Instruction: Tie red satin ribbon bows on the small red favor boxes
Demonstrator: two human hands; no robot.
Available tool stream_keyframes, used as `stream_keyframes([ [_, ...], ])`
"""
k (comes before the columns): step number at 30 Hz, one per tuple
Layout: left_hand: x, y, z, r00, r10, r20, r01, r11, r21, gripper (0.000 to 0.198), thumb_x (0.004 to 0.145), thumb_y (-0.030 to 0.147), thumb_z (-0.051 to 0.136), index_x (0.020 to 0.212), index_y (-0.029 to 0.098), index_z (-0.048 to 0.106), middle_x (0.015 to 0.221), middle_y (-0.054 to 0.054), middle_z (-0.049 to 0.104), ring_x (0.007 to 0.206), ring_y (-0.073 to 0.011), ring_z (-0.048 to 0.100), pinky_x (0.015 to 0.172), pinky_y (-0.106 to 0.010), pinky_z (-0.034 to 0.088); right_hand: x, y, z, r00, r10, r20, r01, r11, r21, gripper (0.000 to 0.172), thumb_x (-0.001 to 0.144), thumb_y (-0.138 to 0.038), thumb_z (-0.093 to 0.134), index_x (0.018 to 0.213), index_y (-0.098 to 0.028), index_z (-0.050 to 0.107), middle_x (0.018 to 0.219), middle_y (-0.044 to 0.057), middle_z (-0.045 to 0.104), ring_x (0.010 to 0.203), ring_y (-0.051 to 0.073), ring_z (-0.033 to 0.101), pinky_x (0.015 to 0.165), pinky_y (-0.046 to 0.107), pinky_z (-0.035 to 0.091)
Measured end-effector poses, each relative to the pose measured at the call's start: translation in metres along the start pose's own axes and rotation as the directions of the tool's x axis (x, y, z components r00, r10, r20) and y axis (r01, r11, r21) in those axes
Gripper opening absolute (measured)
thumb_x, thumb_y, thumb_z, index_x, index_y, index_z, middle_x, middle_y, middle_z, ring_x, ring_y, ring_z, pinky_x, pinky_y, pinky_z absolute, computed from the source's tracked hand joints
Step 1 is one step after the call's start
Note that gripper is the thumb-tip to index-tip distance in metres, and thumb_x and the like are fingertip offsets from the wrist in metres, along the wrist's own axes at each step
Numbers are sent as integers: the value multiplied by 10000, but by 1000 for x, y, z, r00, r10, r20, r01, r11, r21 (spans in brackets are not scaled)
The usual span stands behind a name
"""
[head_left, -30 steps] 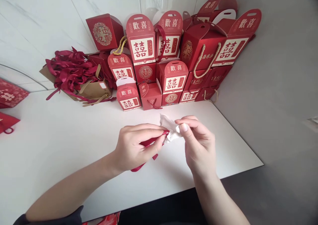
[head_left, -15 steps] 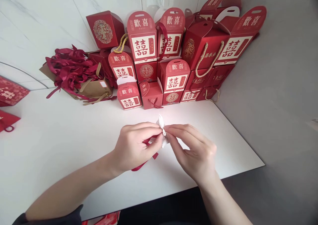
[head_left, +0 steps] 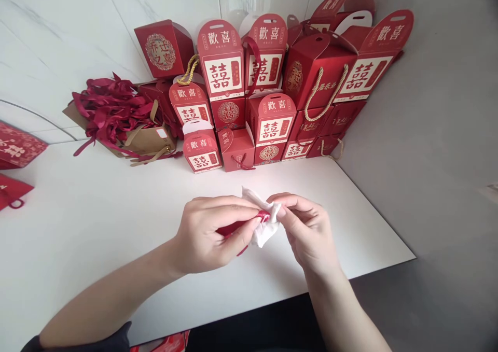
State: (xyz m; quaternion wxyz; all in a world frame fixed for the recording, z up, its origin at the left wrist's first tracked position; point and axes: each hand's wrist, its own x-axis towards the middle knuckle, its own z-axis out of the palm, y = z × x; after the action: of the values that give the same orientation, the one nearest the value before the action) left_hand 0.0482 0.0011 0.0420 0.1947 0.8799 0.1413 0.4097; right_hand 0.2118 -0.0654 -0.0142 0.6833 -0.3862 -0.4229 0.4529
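Both my hands meet over the middle of the white table (head_left: 97, 222). My left hand (head_left: 210, 235) is closed, pinching the end of a red ribbon (head_left: 233, 228) between thumb and fingers. My right hand (head_left: 307, 230) is closed too, its fingertips pinching a small crumpled white tissue (head_left: 263, 222) against the ribbon's tip. Most of the ribbon is hidden under my left palm.
Several red gift boxes (head_left: 268, 118) with gold rope or ribbon handles are stacked against the back wall. A brown paper bag (head_left: 146, 139) full of dark red ribbons (head_left: 109, 108) lies at the back left. More red packaging (head_left: 15, 150) sits at the left edge. The table's right edge (head_left: 373, 201) runs close to my right hand.
The tissue was pressed into a narrow fold half a second ago and is now spread wider around the ribbon tip. The loose ribbon tail under my left hand has been drawn up out of sight.
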Motion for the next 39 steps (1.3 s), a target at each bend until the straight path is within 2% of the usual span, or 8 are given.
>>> stream_keyframes([
  [4,-2,-2,2,999,16,-45,-15,999,38,126,809,78,632,831,176,708,762,-24,750,639,-118,695,586,-184,573,-6,-10,5,979,-198,58,206,936,-286,130,857,-167,672,939,-235,747,944,52,732,821,183,685,702,324,589],
  [9,-4,-2,5,996,14,-86,-1,990,143,102,800,96,648,792,180,705,720,-9,741,614,-124,692,559,-189,565,-12,-18,9,868,-475,146,451,629,-633,345,808,-30,666,1061,-255,732,983,29,749,874,181,703,796,323,592],
  [14,-3,7,-1,999,-18,-40,22,995,101,106,812,105,639,799,192,697,727,1,741,590,-109,678,558,-183,557,-9,-23,1,955,-245,168,295,844,-448,258,871,-92,636,1032,-264,743,1001,23,747,928,190,703,788,330,603],
  [21,-6,1,6,995,47,-87,-31,983,179,95,795,82,653,792,170,689,756,-21,741,603,-111,676,580,-193,560,-6,-21,11,895,-422,141,411,663,-626,170,813,-87,669,902,-221,722,835,29,722,733,161,670,676,298,570],
  [27,-2,1,5,997,59,-40,-60,998,-17,121,811,76,629,826,175,697,768,-49,749,653,-137,701,592,-208,581,-4,-13,5,992,-126,15,125,962,-243,33,851,-201,673,831,-191,697,772,28,685,651,137,633,586,265,545],
  [33,0,1,2,1000,0,-21,-2,994,-108,137,810,80,622,852,168,719,789,-50,754,677,-141,711,591,-197,582,-6,-15,-4,995,-62,84,69,994,-88,78,886,-214,649,889,-228,726,840,27,717,729,148,661,633,276,567],
  [36,-3,-2,3,999,29,-37,-29,1000,3,116,795,71,640,806,164,708,752,-32,746,621,-113,687,579,-174,563,-9,-20,0,970,-218,112,245,882,-402,156,869,-135,649,960,-232,729,944,46,728,850,177,687,733,305,584],
  [39,-5,-4,7,995,78,-70,-65,984,166,98,764,70,678,788,161,704,752,-19,749,620,-117,690,602,-186,567,-12,-21,6,884,-427,188,429,585,-689,233,841,-65,636,996,-222,711,946,49,731,875,179,690,791,303,579],
])
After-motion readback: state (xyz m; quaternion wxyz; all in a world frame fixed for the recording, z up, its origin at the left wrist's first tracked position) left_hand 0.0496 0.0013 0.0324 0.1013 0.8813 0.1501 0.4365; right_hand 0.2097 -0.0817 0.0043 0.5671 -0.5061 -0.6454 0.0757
